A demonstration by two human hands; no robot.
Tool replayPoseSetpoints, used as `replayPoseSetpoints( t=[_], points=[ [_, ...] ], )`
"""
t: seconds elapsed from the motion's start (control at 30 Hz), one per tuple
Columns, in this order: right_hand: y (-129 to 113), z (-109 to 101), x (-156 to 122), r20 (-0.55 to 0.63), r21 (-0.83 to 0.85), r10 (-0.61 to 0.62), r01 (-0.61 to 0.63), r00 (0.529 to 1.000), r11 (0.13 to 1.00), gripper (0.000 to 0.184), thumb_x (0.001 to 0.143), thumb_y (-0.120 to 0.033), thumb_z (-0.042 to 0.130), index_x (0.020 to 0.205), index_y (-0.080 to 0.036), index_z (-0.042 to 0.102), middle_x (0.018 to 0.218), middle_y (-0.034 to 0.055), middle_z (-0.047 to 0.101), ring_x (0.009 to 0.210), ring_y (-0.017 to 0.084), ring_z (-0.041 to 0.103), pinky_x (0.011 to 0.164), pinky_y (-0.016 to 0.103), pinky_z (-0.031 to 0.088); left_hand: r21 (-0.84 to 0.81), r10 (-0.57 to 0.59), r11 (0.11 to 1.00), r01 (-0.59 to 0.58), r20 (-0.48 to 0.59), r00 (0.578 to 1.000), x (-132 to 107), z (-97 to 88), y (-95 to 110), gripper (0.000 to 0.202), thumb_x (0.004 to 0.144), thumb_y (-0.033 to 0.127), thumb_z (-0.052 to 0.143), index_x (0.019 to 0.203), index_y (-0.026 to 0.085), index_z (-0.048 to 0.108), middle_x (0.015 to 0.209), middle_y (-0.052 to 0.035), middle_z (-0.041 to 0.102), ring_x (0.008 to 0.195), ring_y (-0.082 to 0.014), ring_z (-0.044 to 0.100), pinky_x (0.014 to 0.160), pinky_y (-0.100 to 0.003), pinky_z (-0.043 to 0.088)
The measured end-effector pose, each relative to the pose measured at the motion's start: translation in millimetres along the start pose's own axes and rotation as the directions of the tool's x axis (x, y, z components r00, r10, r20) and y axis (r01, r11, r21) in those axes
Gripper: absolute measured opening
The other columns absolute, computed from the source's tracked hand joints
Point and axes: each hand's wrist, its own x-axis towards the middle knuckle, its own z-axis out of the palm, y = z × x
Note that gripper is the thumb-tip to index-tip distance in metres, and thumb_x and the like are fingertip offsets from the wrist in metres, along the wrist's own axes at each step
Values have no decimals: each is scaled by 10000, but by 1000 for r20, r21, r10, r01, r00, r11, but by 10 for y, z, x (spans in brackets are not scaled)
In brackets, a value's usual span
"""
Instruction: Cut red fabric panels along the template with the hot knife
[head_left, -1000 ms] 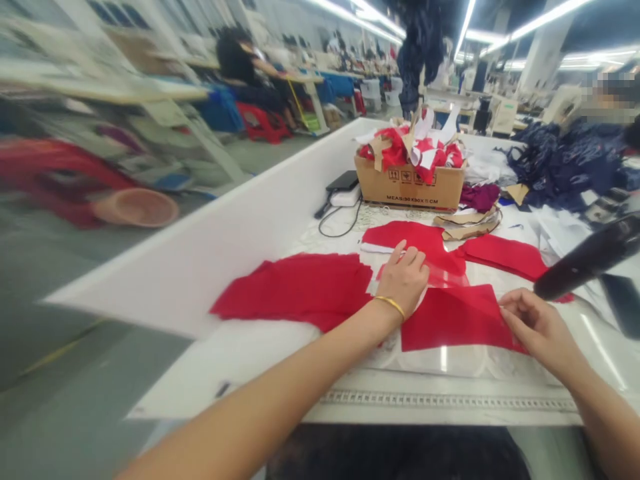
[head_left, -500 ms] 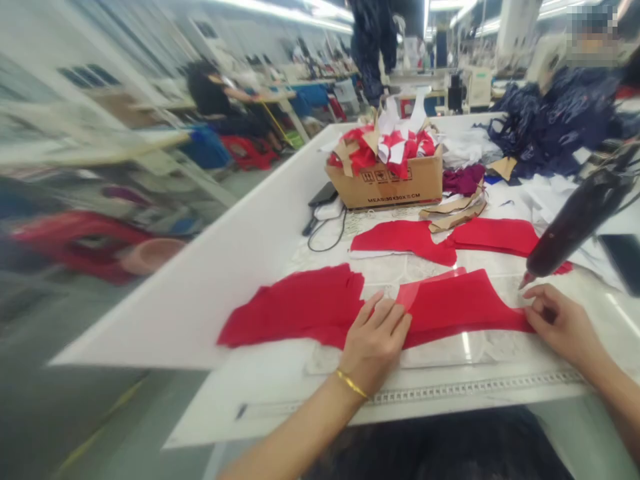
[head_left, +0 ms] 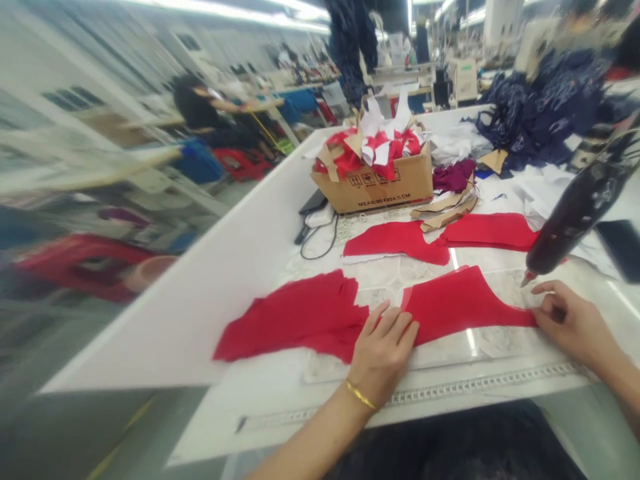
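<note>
My left hand (head_left: pixel 383 350) lies with outstretched fingers on the inner edge of a red fabric piece (head_left: pixel 457 303). A thin translucent edge shows along that piece's upper left side. At the piece's narrow right end, my right hand (head_left: pixel 575 327) pinches the fabric between thumb and finger, the index finger curled above. Just over that hand, a dark pen-like tool (head_left: pixel 570 213) with a reddish tip slants down, held by neither hand. Left of my left hand spreads a loose stack of red fabric pieces (head_left: pixel 295 317), partly fanned out.
Farther back lie more red cut pieces (head_left: pixel 400 241) and a cardboard box (head_left: pixel 375 193) full of red and white scraps. A ruler strip (head_left: pixel 480 385) runs along the front edge. A phone (head_left: pixel 620 247) sits at right, and dark fabric (head_left: pixel 545 107) heaps behind. A white panel (head_left: pixel 165 293) borders the left.
The view has shifted slightly. Layers of the red piece between my hands now lie more evenly together, with less of the translucent edge showing. Both hands keep nearly the same places on it.
</note>
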Motion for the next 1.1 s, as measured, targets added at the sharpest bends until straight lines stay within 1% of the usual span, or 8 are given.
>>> replayPoseSetpoints(
  t=[0.33, 0.47, 0.6, 0.67, 0.73, 0.8, 0.97, 1.1],
  points=[
    [-101, -115, -9, 60, -40, 20, -18, 998, 999, 162, 795, -317, 600, 951, -280, 575, 519, -71, 558, 452, 172, 542, 501, 294, 415, -17, -1, 1000, 1, 20, 1000, 6, 25, -12, 223, 956, 33, 516, 928, 152, 703, 922, -64, 715, 903, -214, 639, 1029, -413, 519],
    [-74, -213, 13, 101, -159, 18, -2, 995, 987, 264, 773, -372, 682, 1011, -280, 617, 578, -50, 603, 448, 171, 542, 465, 287, 377, -24, -8, 1000, 9, 48, 999, 2, -17, -30, 358, 892, -41, 445, 1028, 151, 714, 1003, -81, 737, 950, -226, 663, 1022, -425, 542],
    [-176, -331, 94, -75, -126, -95, 85, 993, 988, 606, 708, -571, 804, 1188, -244, 632, 944, 73, 728, 671, 221, 650, 526, 326, 478, -132, -4, 991, 6, 16, 1000, 67, -56, 51, 435, 857, -66, 404, 1136, 112, 686, 1105, -105, 746, 1073, -244, 677, 1062, -438, 545],
    [-328, -331, 187, -202, 1, -196, 200, 960, 980, 770, 711, -643, 807, 1309, -217, 576, 1129, 125, 711, 860, 260, 687, 673, 383, 569, -234, 30, 972, -27, 10, 999, 148, -30, 147, 418, 886, -36, 417, 1202, 91, 659, 1173, -117, 742, 1154, -251, 668, 1086, -434, 544],
    [-518, -274, 317, -291, 137, -225, 273, 930, 952, 888, 675, -649, 845, 1377, -218, 512, 1270, 141, 658, 975, 273, 692, 813, 439, 603, -342, 79, 937, -65, 28, 996, 257, 34, 274, 391, 936, 32, 434, 1275, 73, 626, 1257, -137, 723, 1238, -261, 646, 1102, -430, 547],
    [-700, -180, 460, -335, 245, -198, 288, 921, 926, 844, 675, -596, 863, 1343, -227, 500, 1240, 121, 654, 976, 261, 691, 843, 445, 613, -434, 140, 895, -101, 60, 988, 379, 128, 418, 381, 985, 120, 450, 1332, 56, 595, 1337, -164, 687, 1305, -278, 617, 1110, -431, 549],
    [-938, -12, 633, -366, 370, -137, 279, 920, 886, 337, 807, -335, 710, 1080, -239, 537, 912, 33, 633, 784, 207, 647, 726, 408, 618, -591, 296, 789, -169, 125, 947, 623, 378, 758, 483, 1028, 332, 529, 1419, 48, 541, 1448, -218, 601, 1395, -319, 551, 1158, -448, 501],
    [-938, -85, 531, -440, 382, -100, 286, 892, 879, 348, 775, -256, 696, 1080, -251, 530, 844, 1, 610, 693, 186, 621, 635, 379, 602, -603, 359, 769, -211, 136, 923, 695, 507, 922, 608, 1032, 483, 542, 1450, 42, 513, 1479, -231, 571, 1440, -333, 502, 1201, -453, 439]
  ],
)
